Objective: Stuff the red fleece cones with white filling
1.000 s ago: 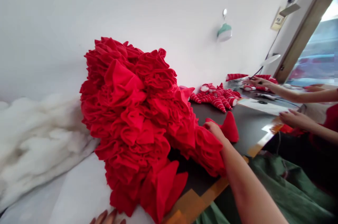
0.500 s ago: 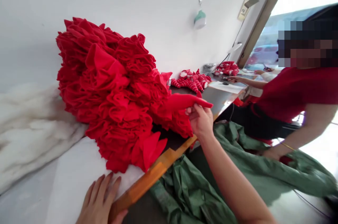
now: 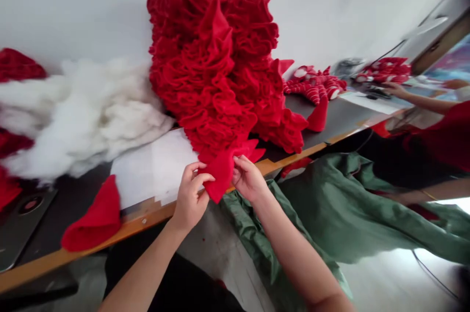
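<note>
A red cone-shaped fabric piece [image 3: 219, 175] hangs between my two hands at the table's front edge. My left hand [image 3: 191, 195] pinches its left side, fingers over the cloth. From the other side, the fingertips of my right hand [image 3: 248, 178] grip its upper right edge. Just behind rises a tall pile of red fabric pieces [image 3: 209, 62], their ruffled edges packed together. Another red cone [image 3: 96, 216] lies at the left on the table edge, its wide mouth facing left. One more red cone [image 3: 318, 115] rests right of the pile.
White stuffing [image 3: 88, 121] covers the table at the left, near a white paper sheet [image 3: 154, 167]. Red striped pieces [image 3: 312, 82] lie farther right. Green cloth [image 3: 330, 204] hangs below the wooden table edge [image 3: 147, 219]. A co-worker's arm [image 3: 418, 96] reaches in at the right.
My view has swung left. My right hand has let go of the cone at the right and come back to the middle. My left hand has left the tabletop, and both now hold a fabric piece.
</note>
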Demonstrator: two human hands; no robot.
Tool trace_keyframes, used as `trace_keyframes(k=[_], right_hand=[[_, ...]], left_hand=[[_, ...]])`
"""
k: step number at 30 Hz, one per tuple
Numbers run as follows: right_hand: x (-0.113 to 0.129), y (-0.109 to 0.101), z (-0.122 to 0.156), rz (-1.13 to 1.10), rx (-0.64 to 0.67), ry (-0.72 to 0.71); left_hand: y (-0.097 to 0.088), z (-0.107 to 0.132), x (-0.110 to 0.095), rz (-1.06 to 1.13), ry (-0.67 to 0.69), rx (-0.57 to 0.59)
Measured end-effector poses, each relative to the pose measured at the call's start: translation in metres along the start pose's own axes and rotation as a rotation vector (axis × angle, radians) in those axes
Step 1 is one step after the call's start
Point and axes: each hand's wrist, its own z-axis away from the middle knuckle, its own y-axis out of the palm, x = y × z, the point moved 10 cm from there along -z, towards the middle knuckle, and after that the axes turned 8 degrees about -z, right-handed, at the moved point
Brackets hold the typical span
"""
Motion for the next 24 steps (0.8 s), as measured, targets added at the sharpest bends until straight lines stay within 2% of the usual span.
trace_keyframes(k=[2,5,7,8,10,11,12,14,17,18,19,20,22,24], right_hand=[[-0.020,0.013,0.001,0.033,0.035,-0.026],[-0.046,0.037,0.014,0.251,0.113,-0.183],[-0.068,0.058,0.030,0.486,0.217,-0.255],[-0.079,0.067,0.038,0.598,0.276,-0.278],[-0.088,0.076,0.049,0.748,0.366,-0.336],[-0.081,0.073,0.051,0.787,0.377,-0.396],[-0.064,0.066,0.051,0.817,0.354,-0.476],[-0.006,0.034,0.047,0.873,0.199,-0.687],[0.122,-0.046,0.044,0.983,-0.332,-0.982],[0.164,-0.077,0.043,1.012,-0.564,-1.000],[0.202,-0.108,0.041,1.066,-0.805,-0.959],[0.235,-0.131,0.036,1.075,-0.915,-0.942],[0.289,-0.165,0.024,1.078,-1.039,-0.914],[0.326,-0.191,0.008,1.093,-1.094,-0.869]], left_hand=[[-0.028,0.005,0.018,-0.052,-0.116,-0.103],[-0.059,0.018,0.059,-0.058,-0.443,-0.168],[-0.066,0.028,0.076,-0.007,-0.602,-0.139],[-0.066,0.030,0.080,0.028,-0.640,-0.112],[-0.064,0.031,0.082,0.083,-0.649,-0.066],[-0.061,0.030,0.082,0.092,-0.633,-0.047],[-0.057,0.027,0.080,0.085,-0.605,-0.027],[-0.042,0.015,0.075,0.063,-0.502,0.040],[0.000,-0.006,0.049,0.061,-0.190,0.205],[0.015,-0.011,0.038,0.052,-0.070,0.250],[0.029,-0.014,0.029,0.031,0.040,0.289],[0.041,-0.015,0.024,-0.003,0.127,0.325],[0.063,-0.015,0.024,-0.092,0.225,0.383],[0.075,-0.013,0.032,-0.178,0.282,0.400]])
